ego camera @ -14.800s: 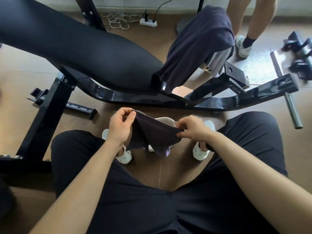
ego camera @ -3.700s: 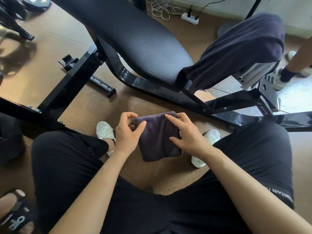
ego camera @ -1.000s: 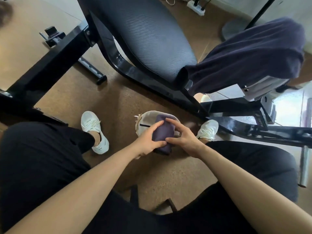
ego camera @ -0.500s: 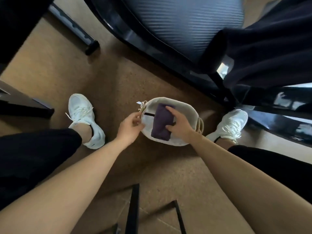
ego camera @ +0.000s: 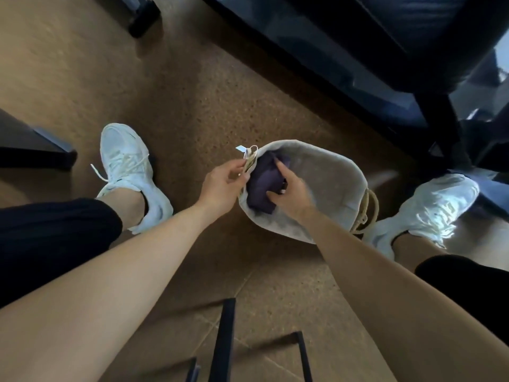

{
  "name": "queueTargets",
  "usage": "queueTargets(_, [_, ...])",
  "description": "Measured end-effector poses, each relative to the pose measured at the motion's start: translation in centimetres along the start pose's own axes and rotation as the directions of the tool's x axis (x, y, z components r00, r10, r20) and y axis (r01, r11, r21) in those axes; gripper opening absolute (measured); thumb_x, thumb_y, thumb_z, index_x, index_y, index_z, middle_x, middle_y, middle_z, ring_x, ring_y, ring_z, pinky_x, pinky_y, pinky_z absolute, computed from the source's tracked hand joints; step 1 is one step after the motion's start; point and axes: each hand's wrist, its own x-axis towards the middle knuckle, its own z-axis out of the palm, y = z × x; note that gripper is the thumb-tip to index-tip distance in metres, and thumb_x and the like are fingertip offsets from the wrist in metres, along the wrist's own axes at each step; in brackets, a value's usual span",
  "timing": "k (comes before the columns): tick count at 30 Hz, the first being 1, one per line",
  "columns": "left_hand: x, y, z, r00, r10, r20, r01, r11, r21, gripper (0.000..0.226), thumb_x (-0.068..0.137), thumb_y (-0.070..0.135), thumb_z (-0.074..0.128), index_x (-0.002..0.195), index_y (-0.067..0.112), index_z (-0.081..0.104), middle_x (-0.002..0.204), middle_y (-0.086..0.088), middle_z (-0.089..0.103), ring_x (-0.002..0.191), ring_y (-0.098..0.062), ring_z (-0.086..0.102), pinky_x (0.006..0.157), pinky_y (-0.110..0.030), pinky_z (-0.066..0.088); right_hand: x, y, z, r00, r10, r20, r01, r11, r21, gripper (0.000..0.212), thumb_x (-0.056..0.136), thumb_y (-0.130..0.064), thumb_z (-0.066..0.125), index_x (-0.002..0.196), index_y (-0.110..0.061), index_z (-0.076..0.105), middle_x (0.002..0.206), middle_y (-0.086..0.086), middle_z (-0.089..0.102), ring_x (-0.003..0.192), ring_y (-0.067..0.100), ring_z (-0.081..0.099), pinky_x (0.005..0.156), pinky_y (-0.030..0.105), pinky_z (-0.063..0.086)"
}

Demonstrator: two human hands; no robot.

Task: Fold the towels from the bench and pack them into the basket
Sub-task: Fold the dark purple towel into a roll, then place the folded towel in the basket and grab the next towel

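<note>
Towel [ego camera: 261, 186], folded small and dark purple, sits low inside the basket [ego camera: 330, 175], pushed against the left wall just under the rim. The hands are apart but close. The left hand [ego camera: 223, 186] pinches the rope handle [ego camera: 249, 161] at the basket's left edge, and the right hand [ego camera: 292, 191] reaches inside with its fingers curled over the towel, holding it down. The basket stands on the floor [ego camera: 192, 106] between the person's shoes [ego camera: 129, 166], below the dark worktop [ego camera: 413, 37]. The main risk seems to be the fold. If the right hand lets go before the towel lies flat on the bottom, the bundle could slump down the wall and spring open, and it would have to be redone. The basket looks soft-sided and light, so a hard pull on the handle could drag or tip it towards the left, spilling the towel or shifting it under the hand. A towel wedged on edge at one side would also waste room for the others. How firmly the towel is seated cannot be told, since the right hand hides part of it.
</note>
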Motion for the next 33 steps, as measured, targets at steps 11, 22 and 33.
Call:
queueTargets(11, [0.1,0.0,-0.2,1.0,-0.014,0.022,0.015,0.999,-0.03,0.038,0.103,0.02,0.058,0.14,0.027,0.06,0.121,0.007,0.065,0.114,-0.012,0.061,0.097,-0.036,0.054,0.2,0.7,0.6,0.967,-0.209,-0.144,0.061,0.742,-0.668,0.088,0.077,-0.067,0.067,0.151,-0.032,0.034,0.156,0.007,0.031,0.127,0.036,0.041,0.101,0.051,0.039])
queueTargets(22, [0.0,0.9,-0.4,0.997,-0.045,0.066,0.04,0.997,0.073,0.04,0.103,0.02,0.056,0.143,0.025,0.056,0.135,-0.001,0.066,0.126,-0.018,0.06,0.105,-0.044,0.051,-0.3,-0.7,-3.1,0.99,-0.132,0.04,0.123,0.715,-0.688,0.1,0.075,-0.074,0.064,0.156,-0.043,0.014,0.16,0.002,0.025,0.134,0.038,0.034,0.106,0.054,0.034])
queueTargets(33, [-6.6,6.6,-2.7,0.998,-0.036,0.058,0.023,0.977,0.214,0.037,0.1,0.021,0.057,0.137,0.023,0.061,0.136,-0.005,0.064,0.124,-0.025,0.061,0.108,-0.045,0.048,-12.2,-6.0,-13.9,0.991,-0.112,0.072,0.133,0.84,-0.526,0.034,0.099,-0.031,0.058,0.132,-0.022,0.064,0.127,0.002,0.065,0.118,0.026,0.061,0.097,0.036,0.049])
